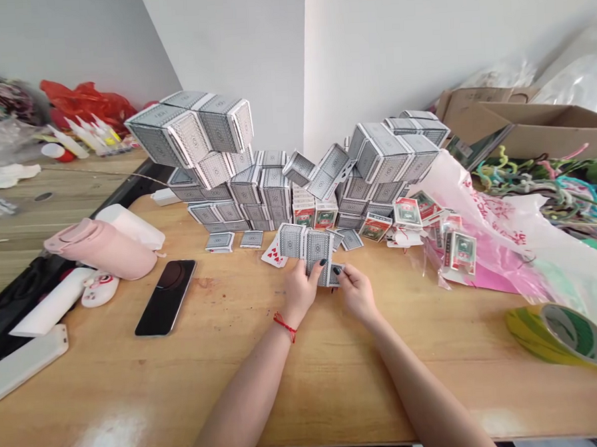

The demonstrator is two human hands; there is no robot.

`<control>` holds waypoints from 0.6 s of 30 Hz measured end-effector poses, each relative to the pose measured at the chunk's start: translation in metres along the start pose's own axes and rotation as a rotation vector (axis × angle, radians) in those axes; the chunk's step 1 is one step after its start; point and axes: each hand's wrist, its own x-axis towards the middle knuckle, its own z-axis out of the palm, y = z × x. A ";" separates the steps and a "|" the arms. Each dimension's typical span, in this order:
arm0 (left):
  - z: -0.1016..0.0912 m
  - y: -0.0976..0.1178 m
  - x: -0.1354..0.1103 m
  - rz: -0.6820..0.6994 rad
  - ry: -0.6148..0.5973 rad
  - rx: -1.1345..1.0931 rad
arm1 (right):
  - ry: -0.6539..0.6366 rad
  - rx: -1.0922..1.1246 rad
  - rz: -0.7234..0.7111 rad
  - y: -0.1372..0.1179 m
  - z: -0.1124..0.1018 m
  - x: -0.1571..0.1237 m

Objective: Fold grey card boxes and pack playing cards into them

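My left hand [300, 289] grips a fan of small grey-backed playing cards [307, 244] just above the wooden table [226, 374]; a red thread circles its wrist. One face-up red heart card [274, 255] lies at the fan's left end. My right hand [356, 291] pinches the lower right edge of the same fan. Behind the hands rise piles of grey card packs [256, 185], with several red and green printed card boxes [323, 215] among them.
A black phone [165, 297] lies to the left, near a pink bottle [102, 247] and white cases. A pink plastic bag [484, 240] and a green tape roll [567, 335] are on the right. Cardboard boxes [534, 128] and coloured wire stand behind.
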 end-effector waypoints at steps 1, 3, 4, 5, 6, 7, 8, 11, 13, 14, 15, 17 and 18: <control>0.001 0.000 0.000 0.001 0.005 -0.020 | -0.009 0.044 0.013 0.000 0.000 0.001; 0.001 0.000 0.001 0.008 0.020 -0.050 | -0.032 0.155 0.050 -0.001 0.000 0.002; 0.002 0.000 0.001 0.011 0.027 -0.058 | -0.052 0.220 0.076 -0.002 0.000 0.002; 0.001 0.000 0.002 0.016 0.032 -0.064 | -0.076 0.287 0.104 -0.002 0.001 0.002; 0.001 0.000 0.002 0.021 0.035 -0.067 | -0.103 0.348 0.135 -0.002 0.002 0.003; 0.001 0.000 0.003 0.026 0.037 -0.067 | -0.131 0.401 0.167 -0.002 0.002 0.003; 0.001 0.000 0.003 0.030 0.041 -0.063 | -0.156 0.441 0.196 -0.001 0.003 0.004; 0.001 -0.002 0.002 0.049 0.075 -0.005 | -0.111 0.442 0.238 0.000 0.005 0.004; 0.002 -0.004 0.000 0.066 0.121 0.060 | 0.057 0.309 0.187 0.000 0.006 0.002; 0.002 -0.004 -0.001 0.074 0.144 0.091 | 0.163 0.207 0.133 -0.001 0.008 0.000; 0.002 -0.005 -0.002 0.083 0.164 0.119 | 0.268 0.092 0.062 -0.002 0.010 -0.003; 0.003 -0.005 -0.004 0.103 0.184 0.156 | 0.382 -0.110 -0.086 -0.006 0.017 -0.010; 0.004 -0.005 -0.005 0.117 0.182 0.167 | 0.372 -0.171 -0.129 -0.007 0.021 -0.014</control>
